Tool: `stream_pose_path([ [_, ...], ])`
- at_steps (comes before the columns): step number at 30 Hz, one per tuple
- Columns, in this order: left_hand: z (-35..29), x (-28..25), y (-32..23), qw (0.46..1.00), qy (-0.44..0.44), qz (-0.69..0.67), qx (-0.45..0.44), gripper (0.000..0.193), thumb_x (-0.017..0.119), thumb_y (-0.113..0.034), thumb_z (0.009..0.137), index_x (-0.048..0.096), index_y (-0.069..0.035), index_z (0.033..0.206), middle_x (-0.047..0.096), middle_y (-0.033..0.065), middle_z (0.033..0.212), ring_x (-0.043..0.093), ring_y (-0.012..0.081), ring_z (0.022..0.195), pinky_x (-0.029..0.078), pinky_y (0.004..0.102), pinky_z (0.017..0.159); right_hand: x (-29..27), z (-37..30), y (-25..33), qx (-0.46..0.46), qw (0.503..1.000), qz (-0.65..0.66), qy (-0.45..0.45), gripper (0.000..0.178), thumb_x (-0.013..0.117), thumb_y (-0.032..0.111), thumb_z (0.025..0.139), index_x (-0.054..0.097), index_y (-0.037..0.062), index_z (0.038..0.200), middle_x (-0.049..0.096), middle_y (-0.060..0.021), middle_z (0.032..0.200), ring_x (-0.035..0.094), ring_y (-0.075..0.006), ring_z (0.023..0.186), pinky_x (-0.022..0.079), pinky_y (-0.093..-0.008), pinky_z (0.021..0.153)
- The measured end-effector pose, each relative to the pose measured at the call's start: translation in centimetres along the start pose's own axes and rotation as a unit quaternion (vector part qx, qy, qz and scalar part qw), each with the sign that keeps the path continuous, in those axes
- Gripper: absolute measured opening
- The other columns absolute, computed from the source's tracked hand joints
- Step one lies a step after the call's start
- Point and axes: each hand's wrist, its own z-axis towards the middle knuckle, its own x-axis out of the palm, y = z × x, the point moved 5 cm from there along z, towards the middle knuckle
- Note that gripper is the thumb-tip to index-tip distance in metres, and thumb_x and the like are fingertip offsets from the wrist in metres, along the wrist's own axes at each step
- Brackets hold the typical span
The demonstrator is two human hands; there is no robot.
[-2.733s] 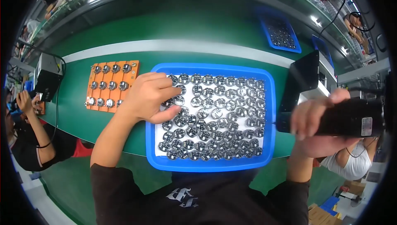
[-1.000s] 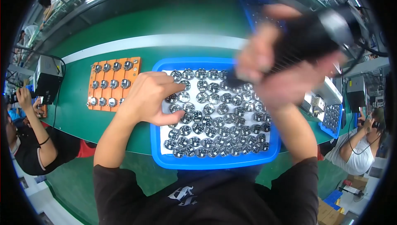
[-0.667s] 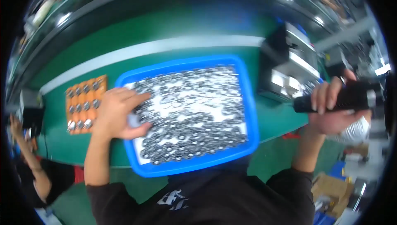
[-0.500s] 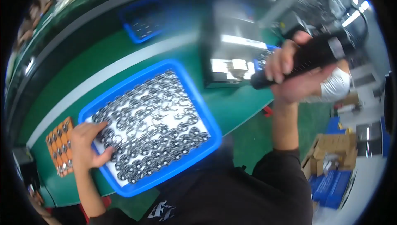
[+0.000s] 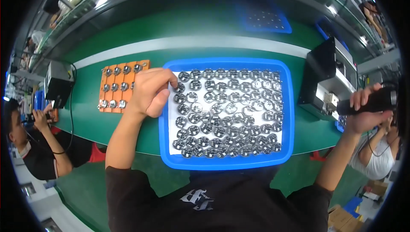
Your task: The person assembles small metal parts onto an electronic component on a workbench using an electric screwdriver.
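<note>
Your green counter point(image 5: 305, 136) runs under everything, with the blue tray point(image 5: 226, 163) square in front of you. Right of that tray stands a dark boxy machine point(image 5: 317, 76); left of it lies an orange fixture point(image 5: 118, 78) set with rows of metal parts, its right side partly covered by your hand and forearm.

Your right hand point(image 5: 365, 122) is off to the right of the tray, fingers wrapped firmly round a black handheld tool point(image 5: 387, 99) — clear of the tray. Your left hand point(image 5: 149, 90) is over the tray's upper left corner, fingers curled with index and thumb close together; whether they grip anything, you can't tell from here.

The round parts point(image 5: 208, 74) sit in rows inside the tray, and one round piece point(image 5: 180, 88) is right at your index fingertip. The step in hand looks like handling pieces along the tray's left edge — the next move seems to call for a careful pinch there, neighbours undisturbed, tool held away.
</note>
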Motion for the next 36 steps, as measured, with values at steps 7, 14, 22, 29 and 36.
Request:
stream_pose_path([
  [7,-0.8,-0.6,0.7,0.999,-0.014,0.043,0.0,0.016,0.056,-0.015,0.069,0.065,-0.004,0.077,0.061,0.0102,0.064,0.058,0.0293,0.055,0.047,0.0391,0.054,5.7,-1.6,-1.3,0.04,0.996,0.007,0.082,0.079,0.045,0.076,0.092,0.048,0.0039,0.125,0.047,-0.0012,0.066,0.042,-0.0103,0.045,0.036,-0.0241,0.044],
  [14,-1.0,-0.4,1.5,0.993,0.104,0.052,-0.035,0.032,0.059,-0.017,0.062,0.074,0.0,0.084,0.061,0.0121,0.064,0.059,0.0302,0.057,0.047,0.0412,0.056,22.5,-2.3,-4.3,0.015,0.954,0.153,0.257,0.08,0.053,0.073,0.091,0.045,0.0043,0.132,0.055,0.0003,0.065,0.052,-0.0123,0.046,0.043,-0.0261,0.044],
  [22,-0.5,0.1,1.3,0.984,0.152,0.068,-0.07,0.035,0.063,-0.019,0.06,0.077,-0.001,0.087,0.058,0.0127,0.063,0.059,0.0317,0.062,0.045,0.0424,0.055,33.3,-1.6,-11.7,0.041,0.921,0.239,0.306,0.112,0.019,0.096,0.078,0.052,-0.0027,0.12,0.054,-0.0065,0.06,0.051,-0.0158,0.046,0.044,-0.0294,0.046],
  [29,-0.7,-0.2,1.0,0.975,0.173,0.097,-0.095,0.034,0.066,-0.026,0.063,0.077,-0.003,0.085,0.062,0.0123,0.066,0.062,0.0332,0.064,0.046,0.0443,0.054,34.2,-3.1,-15.5,0.122,0.939,0.145,0.287,0.113,0.009,0.098,0.076,0.047,0.0039,0.125,0.053,-0.0091,0.059,0.05,-0.0197,0.046,0.046,-0.0327,0.046],
  [36,-0.8,-0.2,1.0,0.978,0.161,0.09,-0.098,0.033,0.066,-0.026,0.063,0.077,-0.003,0.084,0.062,0.0123,0.065,0.062,0.033,0.063,0.046,0.0439,0.054,35.0,-4.0,-15.8,0.134,0.941,0.101,0.293,0.11,0.009,0.099,0.074,0.043,0.0021,0.115,0.055,-0.0128,0.059,0.05,-0.0192,0.046,0.045,-0.0316,0.047],
])
